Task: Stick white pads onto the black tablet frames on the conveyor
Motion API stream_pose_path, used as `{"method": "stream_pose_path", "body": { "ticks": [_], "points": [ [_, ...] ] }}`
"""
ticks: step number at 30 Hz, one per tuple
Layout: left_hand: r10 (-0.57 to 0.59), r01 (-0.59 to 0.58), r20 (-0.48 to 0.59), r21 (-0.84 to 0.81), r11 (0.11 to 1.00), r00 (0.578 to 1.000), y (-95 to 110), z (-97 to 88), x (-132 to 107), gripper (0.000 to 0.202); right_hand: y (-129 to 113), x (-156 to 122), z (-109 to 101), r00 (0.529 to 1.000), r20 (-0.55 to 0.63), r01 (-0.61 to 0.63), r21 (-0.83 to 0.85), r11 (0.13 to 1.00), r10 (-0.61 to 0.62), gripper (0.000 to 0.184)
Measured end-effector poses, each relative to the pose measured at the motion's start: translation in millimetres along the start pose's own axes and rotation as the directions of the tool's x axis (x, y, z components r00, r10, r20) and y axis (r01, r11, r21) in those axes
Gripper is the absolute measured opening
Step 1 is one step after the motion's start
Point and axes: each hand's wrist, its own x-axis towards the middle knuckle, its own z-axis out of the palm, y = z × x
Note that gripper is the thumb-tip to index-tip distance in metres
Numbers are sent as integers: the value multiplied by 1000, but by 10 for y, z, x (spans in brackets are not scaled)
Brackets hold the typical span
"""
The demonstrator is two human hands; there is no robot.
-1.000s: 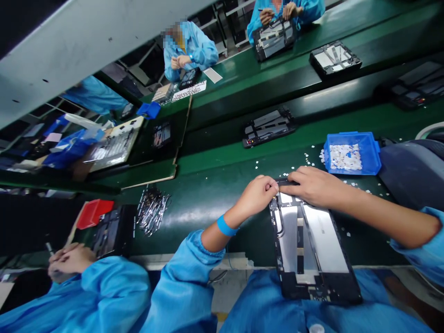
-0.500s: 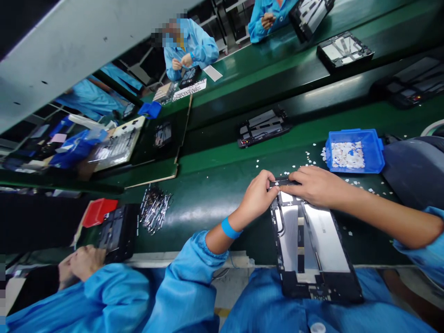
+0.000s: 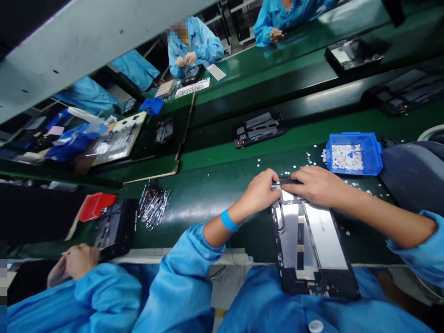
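Evidently the work is at the far edge of the open tablet frame [image 3: 326, 236], which lies lengthwise on the green bench [image 3: 208, 199] with its near end jutting over the bench lip toward the person's lap. The left hand [image 3: 260, 192] is closed, its fingertips pinched together on the left end of a thin dark strip [image 3: 286, 181] lying across that far edge. The right hand [image 3: 317, 187] lies over the rest of the strip with its fingers together and lightly curved. Whether its thumb grips underneath cannot be told. By the look of it the strip is being seated and neither hand has let go, and the rest of the frame looks unfinished: no cover is on it and its insides are exposed. Those insides are flat, matt silver plates split by black plastic bars, with a dark cable looping down the left side and small circuitry at the near end. Beyond the frame to the right sits a blue plastic tray [image 3: 376, 155] of small white flakes, and more flakes lie scattered on the glossy bench by the frame's far end. Left of the frame lies a heap of thin metal pieces [image 3: 154, 210] — shiny and tangled. Farther left, a co-worker's hand [image 3: 74, 263] rests near another dark unit.
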Motion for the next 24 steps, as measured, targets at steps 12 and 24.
{"method": "stream_pose_path", "body": {
  "ticks": [12,24],
  "points": [
    [-133,99,-262,-140,985,956,-222,192,-905,40,-464,-845,-222,678,-46,-708,225,669,733,41],
    [-330,82,-386,-537,840,861,-430,-106,-1582,68,-973,-58,-526,844,149,-509,528,680,515,50]
  ]
}}
